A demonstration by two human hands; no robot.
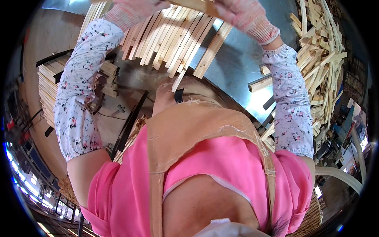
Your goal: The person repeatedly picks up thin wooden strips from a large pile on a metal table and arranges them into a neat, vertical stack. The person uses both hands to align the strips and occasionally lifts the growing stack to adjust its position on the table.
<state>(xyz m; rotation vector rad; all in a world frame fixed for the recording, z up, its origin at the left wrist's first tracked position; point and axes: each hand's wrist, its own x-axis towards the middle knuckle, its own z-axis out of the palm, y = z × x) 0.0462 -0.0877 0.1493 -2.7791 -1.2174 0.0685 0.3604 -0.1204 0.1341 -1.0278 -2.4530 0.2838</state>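
Both hands wear pinkish-white knit work gloves and reach to the top edge of the view, which cuts off part of them. A wooden strip spans between them, above a row of similar strips. My left hand closes at the strip's left part, with one fingertip showing along it. Around its right part my right hand is closed, fingers partly hidden. Beneath, the row of pale wooden strips lies side by side with uneven near ends. One separate strip lies just right of the row.
The strips rest on a shiny metal table, their ends jutting over its near edge. A jumbled heap of wood offcuts lies at the right. Stacked strips stand at the left, near a dark metal bar. A pale hose curves at lower right.
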